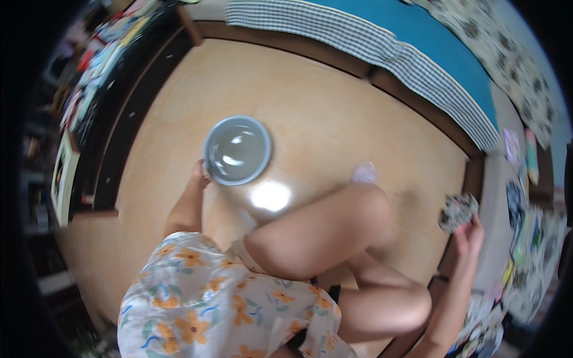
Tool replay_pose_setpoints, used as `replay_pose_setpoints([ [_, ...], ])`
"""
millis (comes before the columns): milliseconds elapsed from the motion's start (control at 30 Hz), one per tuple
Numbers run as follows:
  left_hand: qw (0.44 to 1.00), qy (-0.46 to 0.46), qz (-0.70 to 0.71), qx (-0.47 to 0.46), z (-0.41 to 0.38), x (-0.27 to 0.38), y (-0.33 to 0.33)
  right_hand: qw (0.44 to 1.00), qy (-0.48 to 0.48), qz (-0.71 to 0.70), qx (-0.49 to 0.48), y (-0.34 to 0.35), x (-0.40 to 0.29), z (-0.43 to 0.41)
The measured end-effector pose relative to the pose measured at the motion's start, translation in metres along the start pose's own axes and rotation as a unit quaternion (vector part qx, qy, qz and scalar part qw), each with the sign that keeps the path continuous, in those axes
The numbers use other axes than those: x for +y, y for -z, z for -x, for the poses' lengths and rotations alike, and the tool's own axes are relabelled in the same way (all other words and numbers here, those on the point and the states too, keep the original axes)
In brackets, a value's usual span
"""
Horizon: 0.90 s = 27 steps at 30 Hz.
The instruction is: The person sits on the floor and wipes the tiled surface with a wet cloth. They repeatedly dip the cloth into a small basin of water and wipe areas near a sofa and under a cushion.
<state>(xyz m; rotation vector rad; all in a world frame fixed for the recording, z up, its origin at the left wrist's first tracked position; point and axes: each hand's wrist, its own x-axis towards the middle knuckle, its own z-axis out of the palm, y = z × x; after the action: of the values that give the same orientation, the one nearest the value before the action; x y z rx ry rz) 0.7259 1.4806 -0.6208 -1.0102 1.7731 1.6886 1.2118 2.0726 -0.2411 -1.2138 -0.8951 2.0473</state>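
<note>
My left hand [201,174] grips the rim of a blue-grey plastic basin [267,157] on its near left side. Water [237,150] in the basin reflects light; whether the basin rests on the floor or is lifted is hard to judge. Out to the right, my right hand [470,235] holds a crumpled grey patterned cloth [457,212] beside the front of a sofa [485,228]. My bent legs [322,232] lie between the two hands.
The tan floor [277,89] shines under a bright reflection. At left stands a dark low cabinet [130,112] piled with items. A checked cloth edge [313,27] hangs over the sofa's far section. Clothes [532,250] lie on the right section.
</note>
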Motion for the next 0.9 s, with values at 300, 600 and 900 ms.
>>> replay_pose_setpoints([
  [300,0.825,-0.490,-0.041,-0.277,0.340,0.121,-0.083,0.998,0.015,-0.045,0.042,0.059,0.048,-0.026],
  [600,0.287,-0.521,-0.314,-0.739,0.503,0.085,-0.145,0.990,-0.032,-0.017,0.136,0.179,0.165,-0.138],
  [900,0.168,-0.563,-0.521,-0.619,0.456,0.052,-0.204,0.977,-0.089,0.045,0.190,0.238,0.227,-0.211],
])
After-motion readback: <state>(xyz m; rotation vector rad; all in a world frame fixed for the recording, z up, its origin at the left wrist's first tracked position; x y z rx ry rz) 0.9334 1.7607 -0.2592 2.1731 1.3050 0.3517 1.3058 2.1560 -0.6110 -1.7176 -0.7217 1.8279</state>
